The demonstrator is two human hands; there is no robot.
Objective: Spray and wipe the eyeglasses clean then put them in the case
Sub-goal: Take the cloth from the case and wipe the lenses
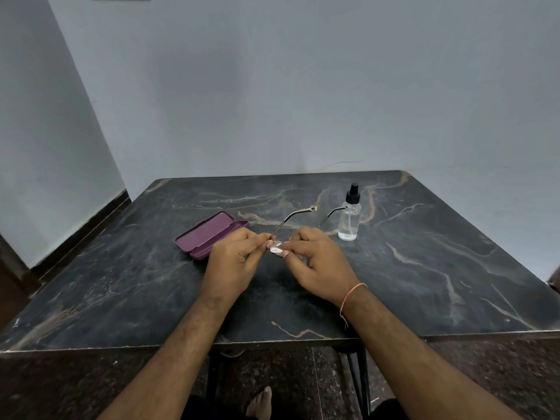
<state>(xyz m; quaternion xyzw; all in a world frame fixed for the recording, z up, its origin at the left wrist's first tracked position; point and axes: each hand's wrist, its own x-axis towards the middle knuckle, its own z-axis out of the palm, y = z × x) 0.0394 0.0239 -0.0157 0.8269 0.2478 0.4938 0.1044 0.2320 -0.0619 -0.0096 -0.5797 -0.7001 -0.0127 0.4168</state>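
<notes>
Thin metal-framed eyeglasses (298, 214) are held over the middle of the table, their two arms pointing away from me. My left hand (235, 259) pinches the frame at its left side. My right hand (315, 262) presses a small white cloth (276, 249) against a lens with thumb and fingers. The lenses are mostly hidden behind my fingers. A purple glasses case (209, 234) lies open on the table just left of my left hand. A clear spray bottle (350, 215) with a black nozzle stands upright to the right, beyond my right hand.
The dark marble-patterned table (424, 268) stands against a pale grey wall. Its near edge runs under my forearms, with the floor and a bare foot (260, 403) below it.
</notes>
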